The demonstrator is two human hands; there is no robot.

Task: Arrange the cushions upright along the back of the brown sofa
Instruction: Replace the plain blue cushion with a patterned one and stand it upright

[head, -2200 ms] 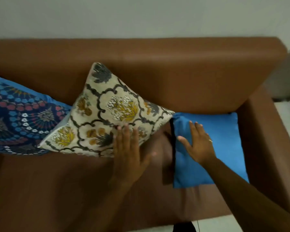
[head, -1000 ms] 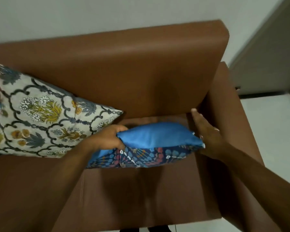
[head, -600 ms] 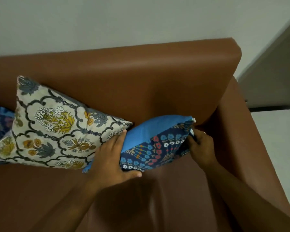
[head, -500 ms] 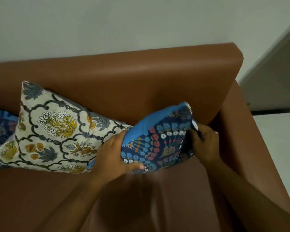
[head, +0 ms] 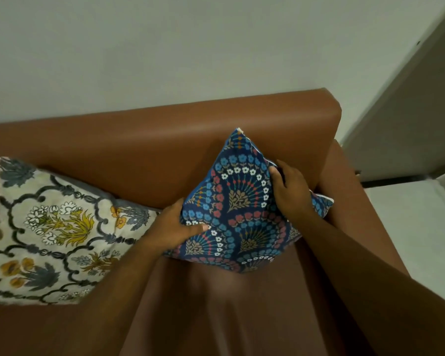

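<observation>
- Sofa (head: 165,150) in brown leather fills the lower part of the view, its backrest running along a pale wall (head: 165,47) and its right armrest (head: 357,214) rising at the far end of the seat.
- Door (head: 421,111), grey, stands beyond the armrest on the right, with light floor (head: 421,240) below it.
- Cream cushion (head: 52,232) with yellow flowers and grey scrollwork leans against the backrest on the left, tilted, its lower edge on the seat.
- Blue cushion (head: 239,209), navy with fan-shaped rows of small blue, red and white flowers, stands on one corner in the right end of the sofa, just beside the armrest. Its top corner rests against the backrest and its patterned face looks outward.
- Left hand (head: 175,227) grips the blue cushion's left edge, thumb across the patterned front and fingers wrapped behind; it sits between the two cushions.
- Right hand (head: 290,191) clasps the blue cushion's right edge near its upper side, thumb on the front, fingers curled around the seam.
</observation>
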